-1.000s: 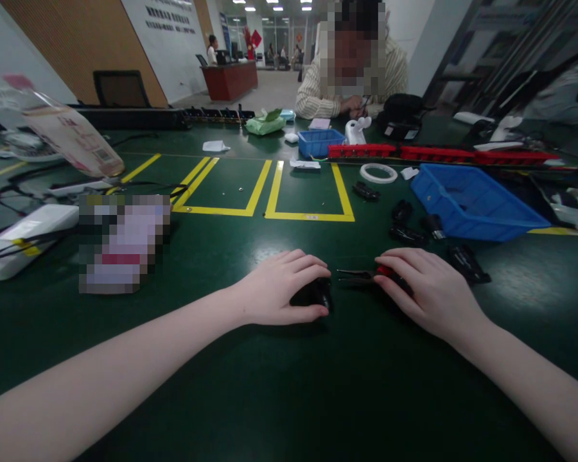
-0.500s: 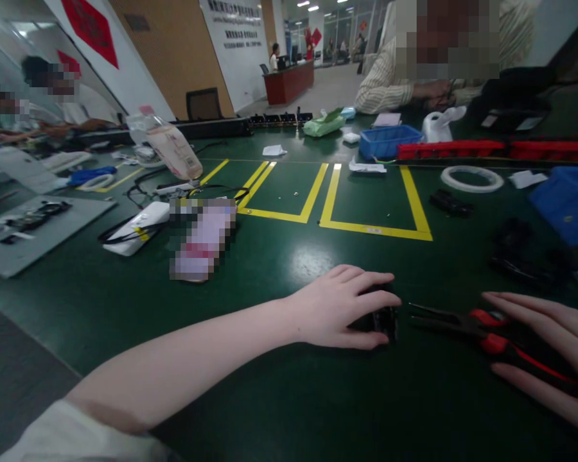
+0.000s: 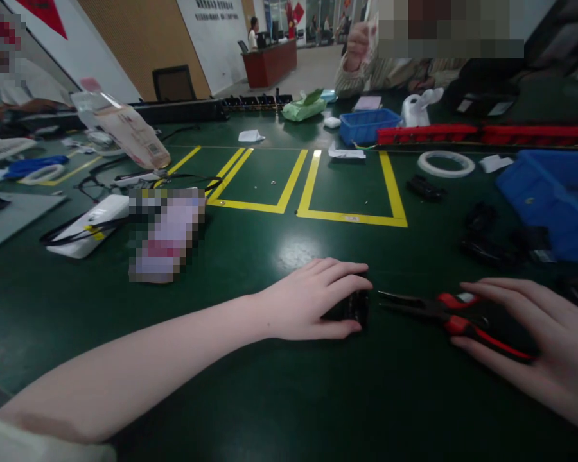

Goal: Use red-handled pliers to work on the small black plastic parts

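Note:
My left hand (image 3: pixel 313 298) rests on the green table (image 3: pixel 289 391), its fingers curled over a small black part (image 3: pixel 351 307) that it grips between thumb and fingers. Just right of that part lie red-handled pliers (image 3: pixel 443 311), their dark jaws pointing left toward it. My right hand (image 3: pixel 534 343) lies over the pliers' handles with fingers stretched and slightly apart, touching them without closing round them.
Several black parts (image 3: pixel 486 240) lie by a blue bin (image 3: pixel 553 199) at the right. Yellow tape boxes (image 3: pixel 351 218) mark the table's middle. A white tape ring (image 3: pixel 446 163), a small blue tray (image 3: pixel 368 125) and red strips (image 3: pixel 486 135) sit farther back. A person sits across the table.
The view has swung left, so both hands now sit further right in frame. My hands keep the same places on the black part and the pliers.

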`<state>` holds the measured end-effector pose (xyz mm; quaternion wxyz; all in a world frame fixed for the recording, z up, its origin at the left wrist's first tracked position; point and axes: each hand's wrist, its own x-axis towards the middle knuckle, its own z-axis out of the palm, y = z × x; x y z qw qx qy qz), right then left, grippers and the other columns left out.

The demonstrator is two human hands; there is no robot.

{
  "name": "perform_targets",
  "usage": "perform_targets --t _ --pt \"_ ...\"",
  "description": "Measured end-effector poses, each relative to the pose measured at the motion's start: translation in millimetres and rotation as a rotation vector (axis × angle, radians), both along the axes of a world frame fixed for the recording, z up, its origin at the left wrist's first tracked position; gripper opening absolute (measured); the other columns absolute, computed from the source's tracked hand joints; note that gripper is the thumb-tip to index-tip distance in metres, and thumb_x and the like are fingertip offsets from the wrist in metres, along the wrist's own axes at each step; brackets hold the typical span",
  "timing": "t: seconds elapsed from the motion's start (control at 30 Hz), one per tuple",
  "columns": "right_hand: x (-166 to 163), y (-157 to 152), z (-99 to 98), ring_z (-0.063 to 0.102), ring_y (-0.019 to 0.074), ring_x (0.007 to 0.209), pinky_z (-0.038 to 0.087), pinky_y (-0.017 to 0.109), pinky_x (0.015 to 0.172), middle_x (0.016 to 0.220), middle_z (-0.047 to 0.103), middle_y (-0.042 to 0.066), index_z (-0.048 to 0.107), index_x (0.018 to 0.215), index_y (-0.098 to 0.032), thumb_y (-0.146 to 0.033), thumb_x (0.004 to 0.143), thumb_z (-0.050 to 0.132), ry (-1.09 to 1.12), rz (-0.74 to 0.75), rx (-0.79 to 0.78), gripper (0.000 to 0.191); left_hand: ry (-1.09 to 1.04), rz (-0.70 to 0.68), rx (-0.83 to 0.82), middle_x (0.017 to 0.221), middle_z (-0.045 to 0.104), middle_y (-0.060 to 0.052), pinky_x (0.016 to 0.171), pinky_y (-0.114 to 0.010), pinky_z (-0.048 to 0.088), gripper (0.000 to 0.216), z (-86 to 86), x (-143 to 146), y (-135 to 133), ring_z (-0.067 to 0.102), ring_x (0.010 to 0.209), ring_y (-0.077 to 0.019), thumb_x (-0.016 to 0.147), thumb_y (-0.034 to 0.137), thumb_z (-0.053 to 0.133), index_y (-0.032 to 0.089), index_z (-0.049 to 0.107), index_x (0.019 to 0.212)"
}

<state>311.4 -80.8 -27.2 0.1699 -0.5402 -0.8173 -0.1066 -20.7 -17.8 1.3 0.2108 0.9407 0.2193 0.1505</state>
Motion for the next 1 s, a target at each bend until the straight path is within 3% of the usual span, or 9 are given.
perform_targets --t 0.1,0.3,0.53,1.0 --pt "-7.9 -6.2 9.9 0.070 0.0249 0.081 0.055 0.035 0.065 0.102 0.068 0.012 0.055 0.112 -0.027 -0.062 0.089 0.052 0.033 0.106 0.024 0.042 0.003 0.010 -0.022 0.147 0.050 -0.017 0.109 -0.043 0.042 0.044 -1.5 0.2 -0.2 0.051 0.130 -0.0275 0.094 0.035 0.065 0.013 0.053 0.130" --pt "-15.4 -11.1 16.5 0.069 0.0269 0.087 0.057 0.041 0.069 0.105 0.067 0.010 0.055 0.116 -0.026 -0.057 0.089 0.055 0.149 0.133 -0.019 0.042 -0.028 0.001 -0.023 0.146 0.051 -0.016 0.110 -0.044 0.041 0.042 -5.5 -0.7 1.1 0.052 0.130 -0.0282 0.094 0.036 0.064 0.015 0.053 0.128" --pt "-20.2 -8.7 15.7 0.069 0.0246 0.079 0.056 0.037 0.061 0.097 0.069 0.009 0.056 0.114 -0.024 -0.053 0.089 0.058 0.193 0.151 -0.004 0.038 -0.033 -0.010 -0.040 0.143 0.053 -0.015 0.108 -0.044 0.042 0.041 -4.4 -1.5 1.3 0.052 0.129 -0.0282 0.093 0.038 0.064 0.016 0.054 0.126" --pt "-22.8 -10.7 14.0 0.069 0.0257 0.088 0.055 0.038 0.071 0.105 0.069 0.009 0.059 0.116 -0.023 -0.047 0.085 0.066 0.199 0.186 -0.009 0.040 -0.032 -0.016 -0.020 0.140 0.055 -0.015 0.106 -0.047 0.043 0.040 -1.6 0.2 1.9 0.054 0.128 -0.0301 0.091 0.038 0.067 0.018 0.055 0.123"
